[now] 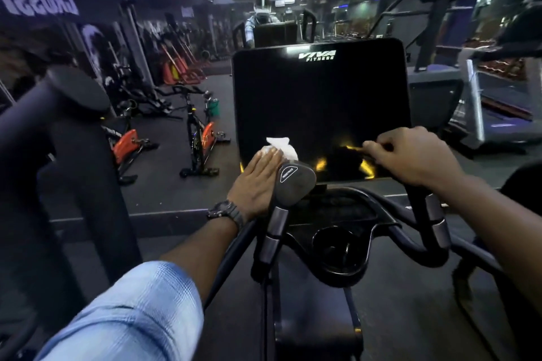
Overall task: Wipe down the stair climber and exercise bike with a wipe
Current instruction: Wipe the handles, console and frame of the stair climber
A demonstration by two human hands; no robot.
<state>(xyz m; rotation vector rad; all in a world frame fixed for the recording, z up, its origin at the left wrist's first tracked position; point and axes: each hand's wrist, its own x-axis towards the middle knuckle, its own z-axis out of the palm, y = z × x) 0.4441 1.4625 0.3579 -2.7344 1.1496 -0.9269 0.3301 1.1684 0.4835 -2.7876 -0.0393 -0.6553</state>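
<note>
The stair climber's black console screen (pixel 319 102), marked VIVA FITNESS, stands straight ahead. My left hand (pixel 256 182) lies flat with straight fingers and presses a crumpled white wipe (pixel 283 146) against the screen's lower left corner. My right hand (pixel 410 155) grips the top of the right handlebar (pixel 434 223), fingers curled round it. The left handlebar's grey rounded end (pixel 296 182) sits just right of my left hand. An exercise bike (pixel 199 138) with an orange flywheel stands on the floor to the left.
A cup holder tray (pixel 337 246) sits below the screen. A second orange bike (pixel 129 146) and a thick black post (pixel 73 155) stand at the left. Treadmills (pixel 498 108) line the right. A mirror (pixel 176 9) behind reflects a person and the gym.
</note>
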